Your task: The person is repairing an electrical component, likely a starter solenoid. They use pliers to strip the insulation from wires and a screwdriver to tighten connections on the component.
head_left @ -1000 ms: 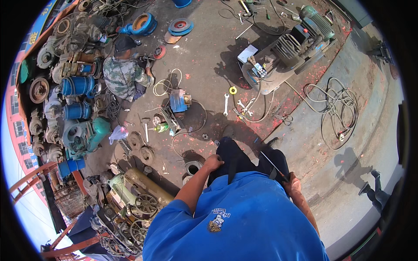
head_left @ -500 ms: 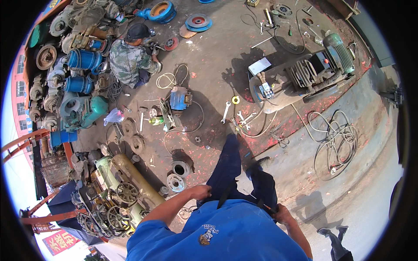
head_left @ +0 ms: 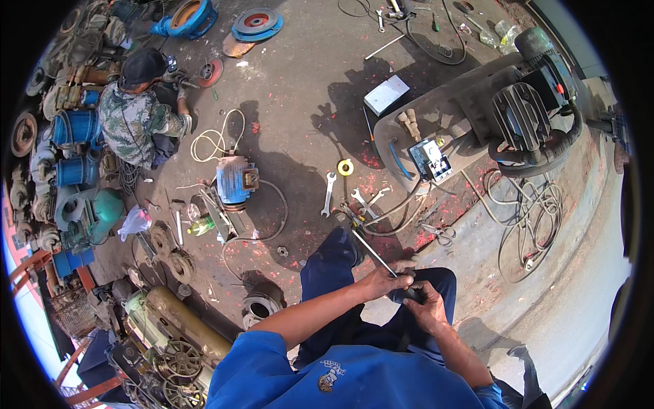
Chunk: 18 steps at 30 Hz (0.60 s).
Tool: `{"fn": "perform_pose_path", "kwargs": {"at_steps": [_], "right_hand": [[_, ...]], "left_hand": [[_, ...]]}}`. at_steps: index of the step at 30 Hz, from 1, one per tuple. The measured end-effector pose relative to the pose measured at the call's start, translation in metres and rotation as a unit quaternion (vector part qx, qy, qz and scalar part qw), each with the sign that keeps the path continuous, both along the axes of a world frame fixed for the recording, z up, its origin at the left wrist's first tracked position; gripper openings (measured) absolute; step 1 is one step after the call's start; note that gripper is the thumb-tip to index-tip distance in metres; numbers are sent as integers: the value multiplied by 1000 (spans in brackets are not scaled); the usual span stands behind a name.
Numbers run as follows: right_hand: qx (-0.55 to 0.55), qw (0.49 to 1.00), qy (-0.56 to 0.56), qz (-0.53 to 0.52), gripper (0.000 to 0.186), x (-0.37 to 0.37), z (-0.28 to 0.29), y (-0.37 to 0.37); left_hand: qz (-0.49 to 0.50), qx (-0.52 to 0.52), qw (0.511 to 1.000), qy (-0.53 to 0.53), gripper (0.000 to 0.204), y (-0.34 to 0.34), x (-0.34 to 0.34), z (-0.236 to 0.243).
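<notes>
In front of my lap I hold a long screwdriver (head_left: 373, 252) with a silvery shaft and a dark handle. My right hand (head_left: 429, 310) is wrapped round the handle. Close by, my left hand (head_left: 387, 281) is closed round the screwdriver where shaft and handle meet. The shaft slants up and left, its tip end close to some pliers (head_left: 351, 217) by my foot. Beyond them lie an open-ended wrench (head_left: 329, 194), smaller wrenches (head_left: 368, 202) and a yellow tape roll (head_left: 345, 167). An opened switch box (head_left: 434, 161) with wires sits on the compressor tank (head_left: 446, 95).
A blue motor (head_left: 233, 178) with a cable stands left of centre. Scissors (head_left: 444, 235) and a coiled cable (head_left: 535, 218) lie right. A white box (head_left: 386, 95) is ahead. At left, a crouching person (head_left: 136, 112) works beside piled pumps and motors. A ring-shaped casting (head_left: 262, 303) is near my left arm.
My hands have come together in front of my lap, and the screwdriver is now plainly in them. My view has shifted closer to the compressor, and my legs are more bent.
</notes>
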State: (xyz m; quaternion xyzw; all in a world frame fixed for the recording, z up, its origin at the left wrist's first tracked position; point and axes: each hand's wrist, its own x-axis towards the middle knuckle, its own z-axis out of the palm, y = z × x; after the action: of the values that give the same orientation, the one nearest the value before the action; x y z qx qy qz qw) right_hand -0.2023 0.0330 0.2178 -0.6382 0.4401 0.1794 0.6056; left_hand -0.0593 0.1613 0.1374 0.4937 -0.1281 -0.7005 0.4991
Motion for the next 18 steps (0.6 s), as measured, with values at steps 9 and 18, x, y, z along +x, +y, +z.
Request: {"fn": "perform_pose_path", "kwargs": {"at_steps": [9,18], "right_hand": [[-83,948,-247,-183,32,58,-210,-65],[-275,794,-500,-211,43,123,-217,-118]], "left_hand": [[342,-176,910,-157,34,-92,96,-113],[322,-224,796,-461,20,-88,43,-107]]}}
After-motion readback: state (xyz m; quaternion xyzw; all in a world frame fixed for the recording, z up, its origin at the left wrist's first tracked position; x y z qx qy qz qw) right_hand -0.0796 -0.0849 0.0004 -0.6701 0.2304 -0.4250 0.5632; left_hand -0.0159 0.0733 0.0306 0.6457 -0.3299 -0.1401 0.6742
